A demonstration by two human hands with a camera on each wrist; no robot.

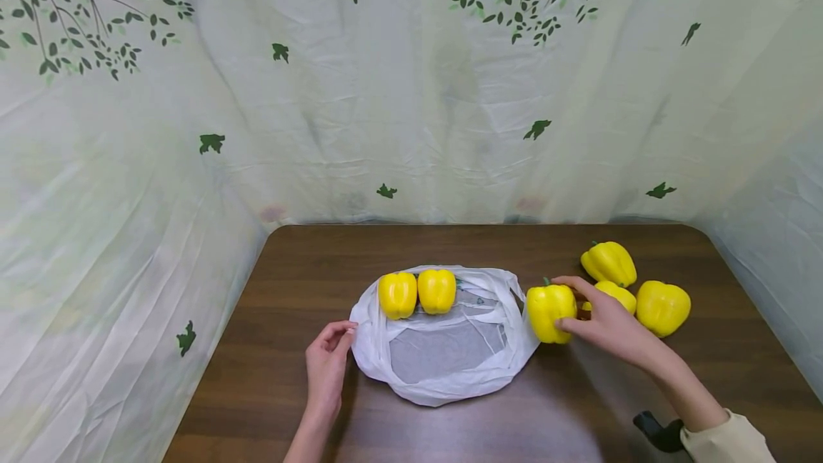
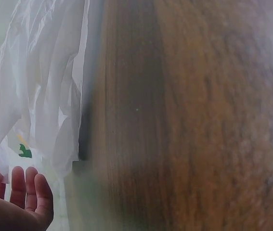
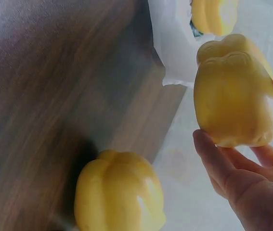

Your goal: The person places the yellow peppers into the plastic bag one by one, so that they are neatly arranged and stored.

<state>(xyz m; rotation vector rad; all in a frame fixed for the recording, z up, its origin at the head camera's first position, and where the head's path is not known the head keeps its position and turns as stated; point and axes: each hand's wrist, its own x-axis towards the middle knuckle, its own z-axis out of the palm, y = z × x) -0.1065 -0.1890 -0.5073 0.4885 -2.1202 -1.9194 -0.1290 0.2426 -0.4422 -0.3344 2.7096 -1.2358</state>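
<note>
A white plastic bag (image 1: pixel 444 384) lies spread with its mouth facing up on the brown table. Two yellow bell peppers (image 1: pixel 398 296) sit side by side in its far left part. My left hand (image 1: pixel 329 363) pinches the bag's left rim between thumb and fingers; the left wrist view shows the bag's crumpled side (image 2: pixel 40 86) above that hand (image 2: pixel 18 202). At the bag's right edge, my right hand (image 1: pixel 604 320) grips another yellow bell pepper (image 1: pixel 550 313), held above the table. The right wrist view shows this pepper (image 3: pixel 237 96) between thumb and fingers.
Three more yellow bell peppers, one farther back (image 1: pixel 609 264), one at the right (image 1: pixel 663 308) and one partly hidden behind my right hand (image 1: pixel 616 294), rest on the table (image 1: pixel 308 256). A black strap-like object (image 1: pixel 659 432) is at my right wrist. A leaf-patterned curtain (image 1: pixel 411 127) hangs behind.
</note>
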